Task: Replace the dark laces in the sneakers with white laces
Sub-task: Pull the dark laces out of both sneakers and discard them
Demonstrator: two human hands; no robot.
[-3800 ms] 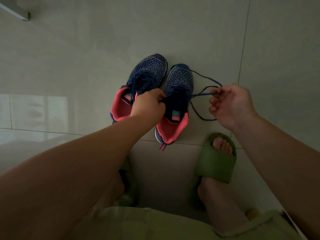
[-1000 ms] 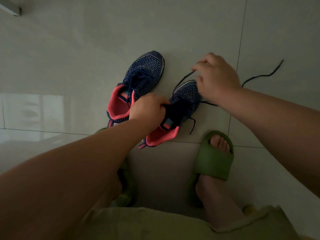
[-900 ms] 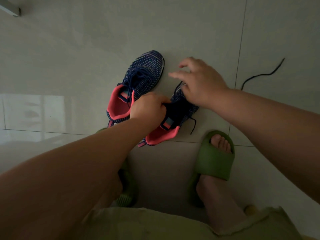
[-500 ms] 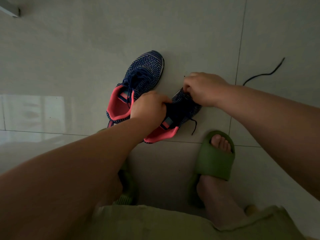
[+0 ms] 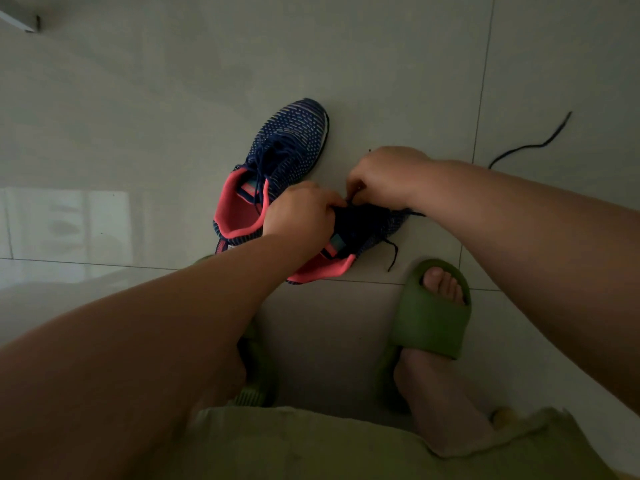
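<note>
Navy sneaker, both hands' grip, prob. lace.

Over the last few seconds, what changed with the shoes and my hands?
The right hand drew lace out to the right, then returned to pinch the dark lace at the right sneaker, which turned toe-rightward. One lace end now trails on the floor. The left hand still grips that sneaker; the left sneaker stays laced.
</note>
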